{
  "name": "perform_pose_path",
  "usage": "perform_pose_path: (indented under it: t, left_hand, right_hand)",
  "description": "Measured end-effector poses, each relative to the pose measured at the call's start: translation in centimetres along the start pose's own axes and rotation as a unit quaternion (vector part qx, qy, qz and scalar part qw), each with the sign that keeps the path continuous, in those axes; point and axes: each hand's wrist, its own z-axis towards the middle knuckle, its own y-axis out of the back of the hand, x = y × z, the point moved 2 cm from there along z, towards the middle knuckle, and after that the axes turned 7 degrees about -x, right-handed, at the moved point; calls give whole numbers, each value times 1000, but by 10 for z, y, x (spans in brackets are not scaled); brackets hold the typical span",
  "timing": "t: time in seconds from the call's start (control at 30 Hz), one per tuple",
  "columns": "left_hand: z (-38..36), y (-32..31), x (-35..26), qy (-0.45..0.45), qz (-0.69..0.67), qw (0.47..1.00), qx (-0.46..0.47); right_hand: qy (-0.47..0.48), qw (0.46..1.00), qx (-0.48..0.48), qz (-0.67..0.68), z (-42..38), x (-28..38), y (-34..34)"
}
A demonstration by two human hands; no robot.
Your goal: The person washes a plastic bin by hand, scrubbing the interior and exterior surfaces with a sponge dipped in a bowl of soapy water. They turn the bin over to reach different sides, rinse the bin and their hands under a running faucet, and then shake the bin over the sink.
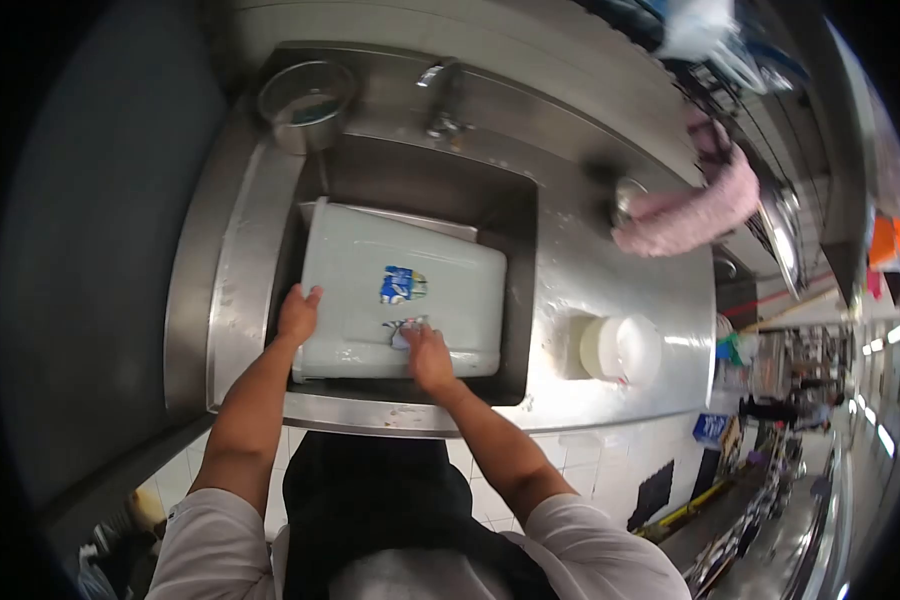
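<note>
A pale grey-green plastic bin [370,250] lies on its side in the steel sink [410,165]. Its rim points left, and a torn blue label [402,285] sticks to the side facing up. My left hand [298,315] grips the bin's rim at the lower left. Over the same upper side, my right hand [430,360] has its fingers closed around a small whitish item, too blurred to name. That item touches the bin beside a scrap of torn label [406,323].
A metal pot [308,108] stands at the sink's back left corner, near a faucet [443,100]. To the right, a white tub [620,349] is on the steel counter [590,275]. A pink towel [700,212] hangs over the counter's back right.
</note>
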Motion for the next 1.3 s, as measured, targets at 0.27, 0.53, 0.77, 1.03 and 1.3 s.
perform_pose_path:
  t: [0.27, 0.53, 0.77, 1.03, 1.3]
  left_hand:
    - [6, -1, 1, -27, -17, 999, 25]
    - [10, -4, 5, -39, 20, 999, 1]
    - [1, 5, -1, -23, 3, 1000, -4]
    - [8, -2, 4, 2, -9, 1000, 20]
    - [-5, -8, 42, 46, -82, 992, 85]
  right_hand:
    - [-87, 892, -441, 46, -77, -127, 213]
    - [-301, 914, -268, -33, -105, -232, 296]
    - [-273, 948, -104, -123, -101, -271, 285]
    - [-179, 952, -233, 81, -79, -99, 250]
    - [-80, 978, 3, -192, -32, -57, 12]
